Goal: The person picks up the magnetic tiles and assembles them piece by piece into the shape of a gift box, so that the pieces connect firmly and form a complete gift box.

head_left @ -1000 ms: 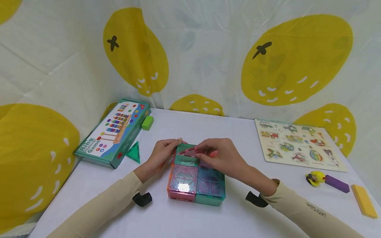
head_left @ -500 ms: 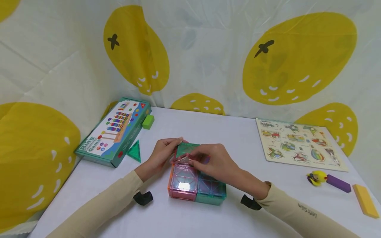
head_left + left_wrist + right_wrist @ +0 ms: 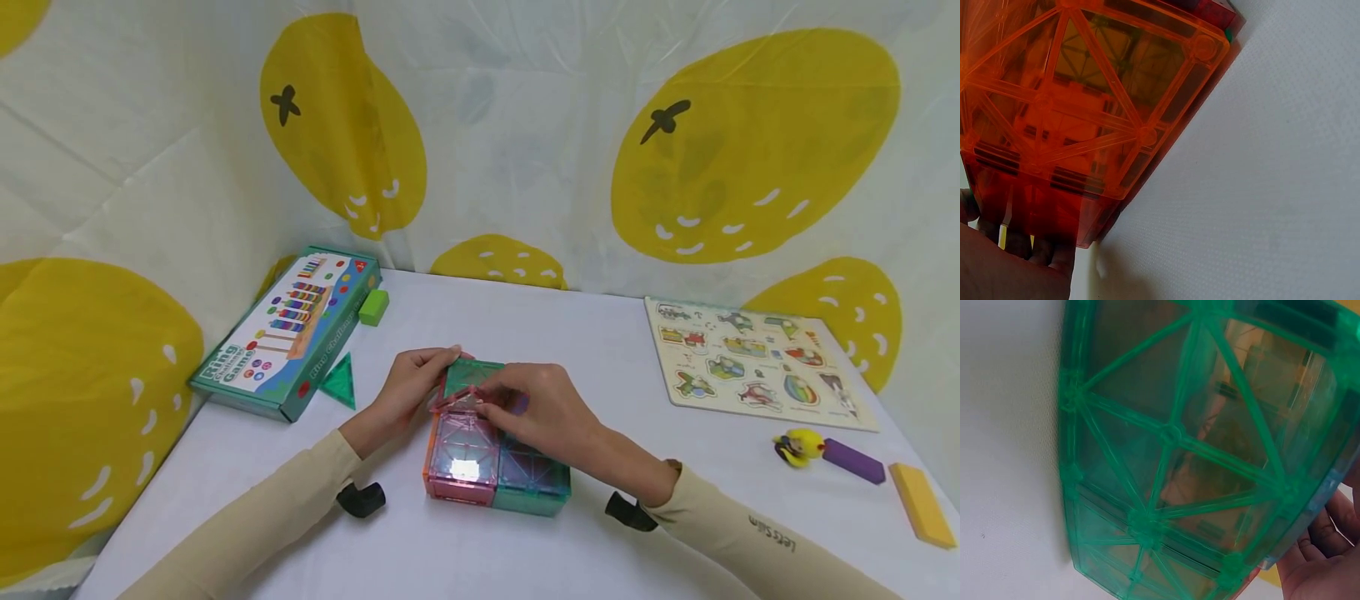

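In the head view a low box of translucent magnetic tiles (image 3: 464, 446) stands on the white table, with pink, blue-violet and green squares on top. My left hand (image 3: 405, 390) holds its far left corner, thumb at the top edge. The left wrist view shows the orange side (image 3: 1041, 100) and fingers (image 3: 1019, 244) against a red tile. Over the far left square, my right hand (image 3: 551, 408) pinches a small pink magnetic tile (image 3: 456, 401), slanted, thumb and fingertips at its right end. A green side wall (image 3: 1170, 434) fills much of the right wrist view.
Left of the box lie a green triangular tile (image 3: 339, 383), a ring game box (image 3: 285, 333) and a green block (image 3: 373, 307). To the right are a picture puzzle board (image 3: 757, 367), a yellow-headed figure (image 3: 798, 448), a purple block (image 3: 853, 462) and a yellow block (image 3: 921, 505).
My right hand has brought the pink tile left and nearer, down toward the far left square; in the last half second it barely moves. The left hand stays at the corner.
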`<action>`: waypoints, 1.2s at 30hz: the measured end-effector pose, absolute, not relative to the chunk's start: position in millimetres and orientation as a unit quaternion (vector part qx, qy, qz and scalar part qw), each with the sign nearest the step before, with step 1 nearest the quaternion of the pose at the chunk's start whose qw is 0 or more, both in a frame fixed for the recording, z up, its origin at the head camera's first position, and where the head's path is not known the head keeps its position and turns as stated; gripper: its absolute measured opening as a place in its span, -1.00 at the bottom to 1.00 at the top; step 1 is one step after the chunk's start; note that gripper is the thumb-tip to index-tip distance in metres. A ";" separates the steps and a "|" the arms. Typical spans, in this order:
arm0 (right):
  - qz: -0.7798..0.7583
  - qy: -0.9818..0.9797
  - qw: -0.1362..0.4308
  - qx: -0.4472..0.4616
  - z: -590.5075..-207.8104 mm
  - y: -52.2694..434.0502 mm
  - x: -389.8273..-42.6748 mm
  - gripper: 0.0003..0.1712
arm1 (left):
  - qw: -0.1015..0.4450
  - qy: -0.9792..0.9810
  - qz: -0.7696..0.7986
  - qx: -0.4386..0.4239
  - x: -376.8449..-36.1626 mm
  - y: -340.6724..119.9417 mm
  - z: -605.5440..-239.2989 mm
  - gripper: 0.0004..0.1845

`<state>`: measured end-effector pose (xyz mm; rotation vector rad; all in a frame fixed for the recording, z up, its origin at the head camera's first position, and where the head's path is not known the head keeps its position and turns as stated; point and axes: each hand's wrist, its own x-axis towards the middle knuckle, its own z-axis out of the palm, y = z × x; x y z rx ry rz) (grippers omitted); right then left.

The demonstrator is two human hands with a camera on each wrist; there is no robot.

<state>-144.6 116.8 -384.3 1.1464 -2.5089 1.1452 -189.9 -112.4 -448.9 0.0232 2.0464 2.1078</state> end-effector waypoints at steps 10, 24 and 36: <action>0.391 -0.840 0.072 0.369 -384.8 116.9 -142.6 -0.81 | 0.102 0.694 0.712 0.008 -190.3 -112.5 -448.8 -0.65; 0.394 -0.841 0.068 0.364 -384.2 118.8 -139.6 -0.80 | 0.101 0.694 0.713 0.009 -189.2 -112.5 -448.3 -0.64; 0.383 -0.844 0.091 0.364 -374.4 147.3 -143.7 -0.73 | 0.113 0.681 0.724 0.004 -187.9 -113.0 -446.4 -0.62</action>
